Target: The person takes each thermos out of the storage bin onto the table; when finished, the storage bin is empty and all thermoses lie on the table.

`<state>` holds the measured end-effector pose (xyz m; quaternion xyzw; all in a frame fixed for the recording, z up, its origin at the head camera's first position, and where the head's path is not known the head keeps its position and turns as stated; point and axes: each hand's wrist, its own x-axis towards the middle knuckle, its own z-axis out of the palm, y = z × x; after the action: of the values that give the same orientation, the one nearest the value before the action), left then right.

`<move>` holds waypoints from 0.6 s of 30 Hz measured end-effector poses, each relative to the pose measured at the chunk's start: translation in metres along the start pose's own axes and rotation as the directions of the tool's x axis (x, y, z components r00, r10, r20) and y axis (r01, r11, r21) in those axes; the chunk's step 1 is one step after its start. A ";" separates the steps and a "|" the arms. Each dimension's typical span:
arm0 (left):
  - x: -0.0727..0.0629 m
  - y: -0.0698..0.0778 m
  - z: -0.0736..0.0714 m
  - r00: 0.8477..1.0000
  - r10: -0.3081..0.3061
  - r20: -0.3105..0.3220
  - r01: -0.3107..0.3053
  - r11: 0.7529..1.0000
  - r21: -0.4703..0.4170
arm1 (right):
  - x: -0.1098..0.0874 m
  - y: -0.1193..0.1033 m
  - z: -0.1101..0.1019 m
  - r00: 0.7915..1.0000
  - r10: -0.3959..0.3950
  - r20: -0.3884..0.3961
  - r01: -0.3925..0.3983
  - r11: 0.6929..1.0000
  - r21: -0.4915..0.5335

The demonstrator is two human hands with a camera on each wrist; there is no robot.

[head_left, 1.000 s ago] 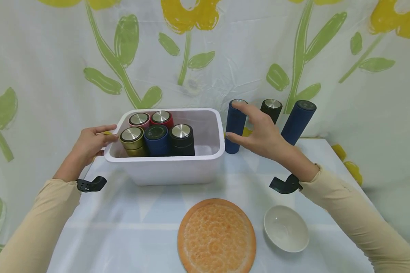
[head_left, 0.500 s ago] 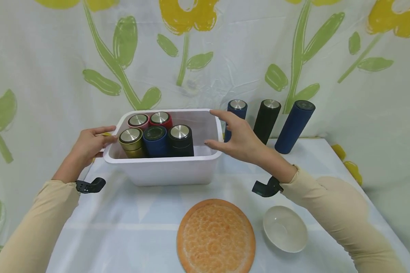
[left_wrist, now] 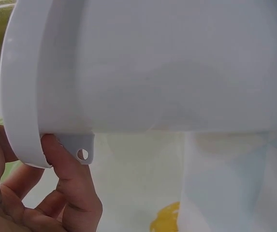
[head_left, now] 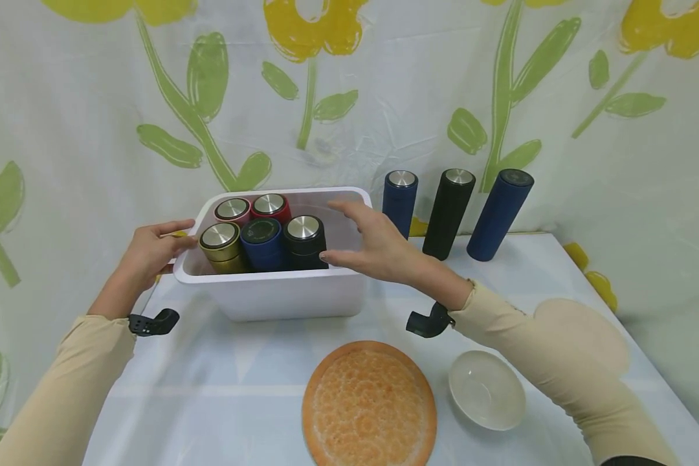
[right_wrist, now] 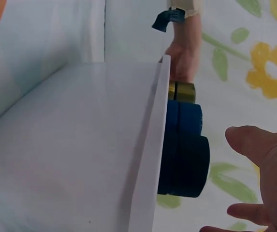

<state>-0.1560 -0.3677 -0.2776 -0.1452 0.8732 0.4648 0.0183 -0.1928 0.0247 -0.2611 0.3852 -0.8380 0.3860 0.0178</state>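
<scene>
A white plastic bin holds several insulated bottles: gold, blue, black, pink and red. They fill its left and middle parts. My left hand grips the bin's left rim; in the left wrist view its fingers are curled under the lip. Over the bin's right part, my right hand is spread with nothing in it, thumb near the black bottle in the head view. The right wrist view shows the thumb apart from the dark bottle's lid.
Behind the bin on the right stand a blue bottle, a black bottle and another blue bottle. A round bread-like disc lies in front, beside a white bowl. A beige round thing is partly behind my right sleeve.
My right hand has moved left from in front of the standing blue bottle, across the bin's right rim, to over the bin. My left hand stays on the left rim.
</scene>
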 end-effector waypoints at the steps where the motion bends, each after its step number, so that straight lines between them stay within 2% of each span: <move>1: 0.000 0.000 0.000 1.000 -0.002 -0.001 0.002 1.000 -0.001 | 0.001 0.000 0.002 1.000 0.006 0.007 -0.006 1.000 0.005; 9: -0.002 0.000 -0.001 1.000 0.007 -0.006 -0.007 1.000 -0.014 | 0.016 -0.001 0.019 0.999 -0.021 0.042 0.020 1.000 0.020; 18: -0.001 -0.001 -0.001 1.000 0.007 0.005 -0.007 1.000 -0.021 | 0.033 -0.004 0.035 0.997 -0.023 0.071 0.026 0.999 -0.045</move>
<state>-0.1546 -0.3690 -0.2779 -0.1412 0.8686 0.4746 0.0175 -0.2036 -0.0207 -0.2722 0.4084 -0.8419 0.3527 0.0019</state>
